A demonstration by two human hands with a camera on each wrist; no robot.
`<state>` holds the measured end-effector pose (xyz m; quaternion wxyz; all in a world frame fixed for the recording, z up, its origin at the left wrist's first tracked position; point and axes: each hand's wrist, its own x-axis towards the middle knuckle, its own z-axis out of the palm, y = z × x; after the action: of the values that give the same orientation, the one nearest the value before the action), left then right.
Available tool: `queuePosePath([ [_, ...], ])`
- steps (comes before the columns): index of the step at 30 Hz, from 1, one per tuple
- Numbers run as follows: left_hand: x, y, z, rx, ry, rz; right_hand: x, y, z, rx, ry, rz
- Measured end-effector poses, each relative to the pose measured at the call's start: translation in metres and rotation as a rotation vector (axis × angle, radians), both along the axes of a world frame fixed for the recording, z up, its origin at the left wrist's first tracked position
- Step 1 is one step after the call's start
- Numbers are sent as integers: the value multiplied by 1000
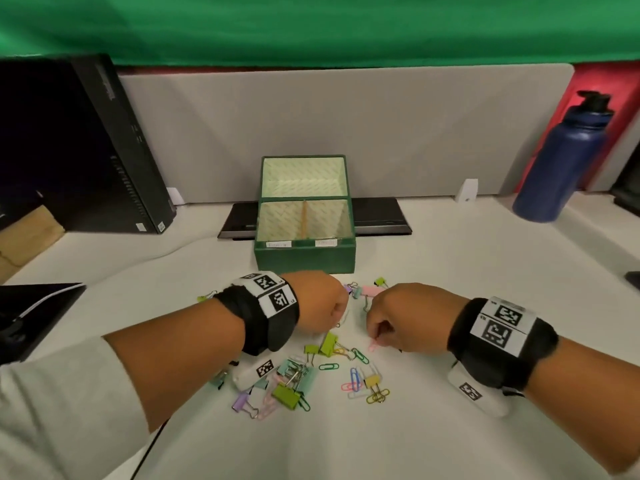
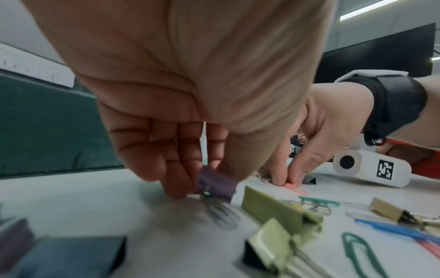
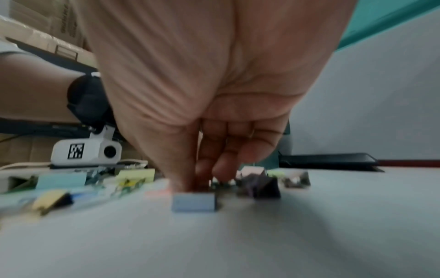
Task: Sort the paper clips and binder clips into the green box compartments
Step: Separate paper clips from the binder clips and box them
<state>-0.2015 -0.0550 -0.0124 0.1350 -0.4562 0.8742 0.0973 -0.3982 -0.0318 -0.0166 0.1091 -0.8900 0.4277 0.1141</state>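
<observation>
The green box [image 1: 304,261] stands open at the back of the desk, with one wide rear compartment and two small labelled front ones. Mixed coloured binder clips [image 1: 327,344] and paper clips [image 1: 355,379] lie scattered in front of it. My left hand [image 1: 334,323] is down on the desk just in front of the box. In the left wrist view this hand [image 2: 207,180] pinches a purple binder clip [image 2: 215,185] between thumb and fingers. My right hand [image 1: 375,337] is beside it, fingertips on the desk, pinching a pink paper clip [image 1: 372,346] [image 2: 291,186]. A blue binder clip [image 3: 194,204] lies just in front of the right hand [image 3: 200,180].
A dark blue water bottle [image 1: 561,161] stands at the back right. A black computer case [image 1: 86,150] leans at the back left. A flat black device [image 1: 381,216] lies behind the box, and a black notebook [image 1: 34,313] sits at the left edge. A grey partition [image 1: 346,126] closes the back.
</observation>
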Motion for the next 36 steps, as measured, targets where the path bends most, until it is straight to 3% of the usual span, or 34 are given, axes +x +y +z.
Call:
queuePosePath([
  [7, 9, 0, -5, 44, 5, 68, 2, 4, -5, -20, -50, 1],
  [14, 32, -7, 7, 93, 355, 242, -1, 4, -4, -82, -271, -81],
  [19, 42, -2, 8, 96, 165, 192, 1, 2, -4, 34, -144, -85],
  [28, 30, 14, 9, -55, -104, -243, 3, 4, -7, 85, -53, -58],
  [32, 27, 11, 8, -60, -92, -264, 4, 6, -4, 83, -70, -73],
  [36, 28, 0, 4, -14, -28, -117, 4, 7, 1, 69, -149, -132],
])
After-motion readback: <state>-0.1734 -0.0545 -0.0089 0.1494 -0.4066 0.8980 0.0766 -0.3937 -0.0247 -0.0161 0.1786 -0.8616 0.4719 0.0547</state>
